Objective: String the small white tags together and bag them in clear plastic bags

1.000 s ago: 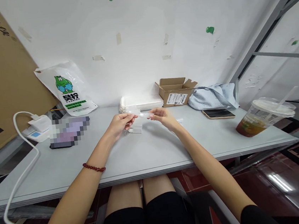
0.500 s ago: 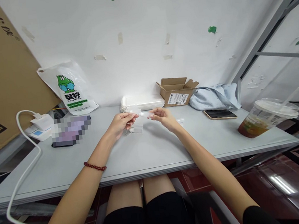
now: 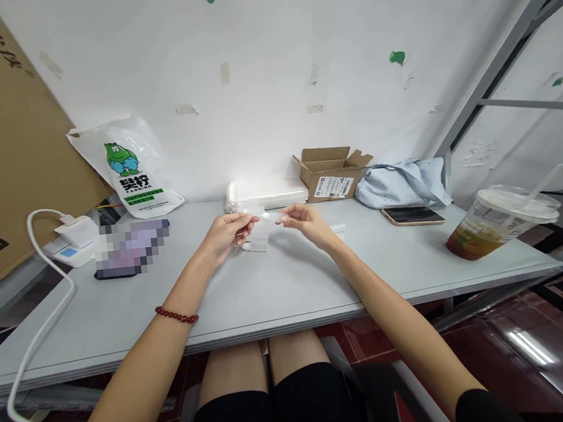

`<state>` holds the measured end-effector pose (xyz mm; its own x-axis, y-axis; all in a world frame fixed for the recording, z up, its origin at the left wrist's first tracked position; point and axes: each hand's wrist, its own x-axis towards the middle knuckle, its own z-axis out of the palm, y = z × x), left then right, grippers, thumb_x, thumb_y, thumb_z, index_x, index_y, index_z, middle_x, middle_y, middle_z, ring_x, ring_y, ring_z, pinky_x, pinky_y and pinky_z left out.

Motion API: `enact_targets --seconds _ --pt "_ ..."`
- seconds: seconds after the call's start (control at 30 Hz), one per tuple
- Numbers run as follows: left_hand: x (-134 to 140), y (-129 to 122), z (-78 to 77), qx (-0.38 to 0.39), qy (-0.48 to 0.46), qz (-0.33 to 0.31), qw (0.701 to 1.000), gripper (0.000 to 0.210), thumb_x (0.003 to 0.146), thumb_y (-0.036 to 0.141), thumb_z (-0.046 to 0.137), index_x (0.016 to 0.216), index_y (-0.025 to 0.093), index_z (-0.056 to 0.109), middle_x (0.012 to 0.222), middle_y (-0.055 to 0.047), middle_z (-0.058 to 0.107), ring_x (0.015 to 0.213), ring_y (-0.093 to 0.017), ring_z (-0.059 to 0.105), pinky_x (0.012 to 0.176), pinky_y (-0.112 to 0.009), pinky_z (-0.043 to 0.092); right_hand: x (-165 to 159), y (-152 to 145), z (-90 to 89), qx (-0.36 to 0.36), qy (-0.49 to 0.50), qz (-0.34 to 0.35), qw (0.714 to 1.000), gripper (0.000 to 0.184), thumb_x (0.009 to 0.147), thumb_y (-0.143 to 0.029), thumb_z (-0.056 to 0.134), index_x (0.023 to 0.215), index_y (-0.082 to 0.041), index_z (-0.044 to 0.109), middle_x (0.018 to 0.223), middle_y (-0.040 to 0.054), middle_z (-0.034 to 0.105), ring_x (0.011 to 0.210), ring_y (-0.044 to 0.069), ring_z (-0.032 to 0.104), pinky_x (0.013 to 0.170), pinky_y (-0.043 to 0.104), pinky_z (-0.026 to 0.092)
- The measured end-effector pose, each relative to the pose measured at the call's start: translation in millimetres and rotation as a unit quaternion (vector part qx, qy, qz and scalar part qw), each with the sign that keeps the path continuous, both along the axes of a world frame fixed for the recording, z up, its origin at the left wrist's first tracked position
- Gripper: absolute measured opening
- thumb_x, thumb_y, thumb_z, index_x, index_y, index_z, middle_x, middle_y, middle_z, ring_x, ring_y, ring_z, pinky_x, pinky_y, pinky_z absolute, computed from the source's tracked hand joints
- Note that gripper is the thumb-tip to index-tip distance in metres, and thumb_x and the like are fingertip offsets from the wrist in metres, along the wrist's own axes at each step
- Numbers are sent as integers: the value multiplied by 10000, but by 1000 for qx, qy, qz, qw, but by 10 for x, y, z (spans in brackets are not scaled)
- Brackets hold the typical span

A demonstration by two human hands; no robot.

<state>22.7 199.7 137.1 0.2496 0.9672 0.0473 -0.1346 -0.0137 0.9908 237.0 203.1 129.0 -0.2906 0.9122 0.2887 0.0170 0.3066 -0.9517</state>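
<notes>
My left hand (image 3: pixel 228 234) is closed in a pinch on one end of a small clear-and-white plastic piece (image 3: pixel 269 218). At its other end, the thumb and fingers of my right hand (image 3: pixel 309 223) pinch it too, so it is held level between both hands just above the desk. Its exact kind is too small to make out. Below the left fingertips, a small whitish piece with a thin loop (image 3: pixel 255 244) lies on the desk. Another clear strip (image 3: pixel 337 228) rests beside my right wrist, partly hidden by it.
Behind the hands lies a stack of white packets (image 3: pixel 272 194), next to an opened cardboard box (image 3: pixel 331 182). Rightward are a pale blue cloth bag (image 3: pixel 396 182), a phone (image 3: pixel 413 215) and a drink cup (image 3: pixel 495 229). A white bag (image 3: pixel 150 178), blurred-out device (image 3: pixel 134 246) and charging cable (image 3: pixel 38 344) are at left.
Both hands keep their pinch on the plastic piece with almost no movement. The whole view has shifted slightly.
</notes>
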Motion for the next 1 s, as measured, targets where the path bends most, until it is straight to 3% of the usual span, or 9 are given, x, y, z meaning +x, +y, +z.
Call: enact_targets --seconds 0.5,1.0 --pt "2 5 -15 1 -2 3 1000 316 652 390 744 773 99 710 662 -20 513 538 -65 399 426 -207 255 -3 -3 10 -6 -7 0 1000 329 653 -444 727 813 -180 616 807 41 683 759 156 595 735 300 439" --pt "111 -68 13 78 75 71 992 308 654 422 703 703 118 687 588 -4 514 467 -59 374 426 -221 258 -39 -12 -47 32 -49 -38 998 352 708 -491 670 821 -164 607 759 63 680 698 164 589 649 291 413"
